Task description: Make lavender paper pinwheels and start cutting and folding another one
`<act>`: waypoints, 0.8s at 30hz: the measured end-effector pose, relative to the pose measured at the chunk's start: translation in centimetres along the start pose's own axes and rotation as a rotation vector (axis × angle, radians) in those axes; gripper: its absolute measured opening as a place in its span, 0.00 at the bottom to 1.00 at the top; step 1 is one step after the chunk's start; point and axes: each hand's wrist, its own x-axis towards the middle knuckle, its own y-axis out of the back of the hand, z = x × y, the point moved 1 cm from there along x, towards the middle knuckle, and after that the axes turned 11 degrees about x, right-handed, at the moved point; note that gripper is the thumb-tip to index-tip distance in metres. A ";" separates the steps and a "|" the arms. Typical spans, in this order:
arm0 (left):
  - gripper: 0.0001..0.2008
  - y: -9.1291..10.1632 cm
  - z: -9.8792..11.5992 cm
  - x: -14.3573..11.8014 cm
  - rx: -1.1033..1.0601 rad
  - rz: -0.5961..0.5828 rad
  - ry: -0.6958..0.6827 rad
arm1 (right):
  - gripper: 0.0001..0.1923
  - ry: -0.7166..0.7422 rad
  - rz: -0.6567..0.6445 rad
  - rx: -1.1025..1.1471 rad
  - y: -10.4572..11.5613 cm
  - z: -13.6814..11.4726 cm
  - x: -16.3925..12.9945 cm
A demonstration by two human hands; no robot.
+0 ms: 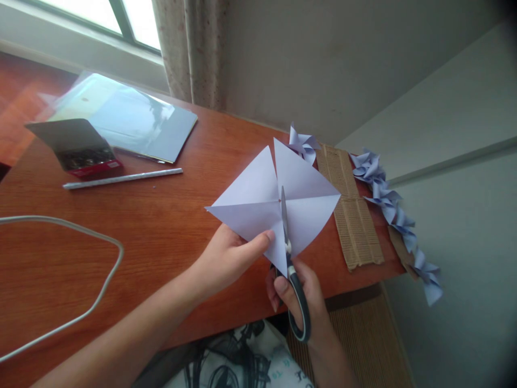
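Note:
My left hand [230, 256] pinches the lower left part of a white square paper [258, 188] creased along both diagonals, held above the wooden table [161, 226]. My right hand [301, 293] grips black-handled scissors [291, 264]. Their blades lie along the lower crease and reach the paper's centre. The paper is cut along that crease.
Finished white paper pinwheels [388, 199] lie in a row at the table's right edge, and one pinwheel [302, 144] sits behind the sheet. Corrugated cardboard strips [351, 215], a stack of sheets [125, 116], an open red box [86, 156], a thin stick [121, 178] and a white cable [60, 226] rest on the table.

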 end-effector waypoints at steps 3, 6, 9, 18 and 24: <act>0.07 0.0 0.0 0.0 -0.005 0.001 -0.007 | 0.20 -0.001 -0.005 -0.010 0.0 0.0 -0.1; 0.07 0.0 0.0 0.1 0.010 0.005 -0.015 | 0.20 -0.002 0.010 -0.008 0.1 0.1 -0.2; 0.08 0.0 0.0 0.1 0.041 0.028 -0.006 | 0.22 -0.007 0.012 -0.006 0.3 0.2 -0.1; 0.10 2.1 0.1 0.2 -0.019 0.302 -0.032 | 0.27 0.007 -0.073 -0.017 1.5 -0.5 -0.1; 0.13 2.5 0.7 0.4 -0.194 0.307 0.012 | 0.22 0.122 0.028 0.035 4.2 -1.5 0.9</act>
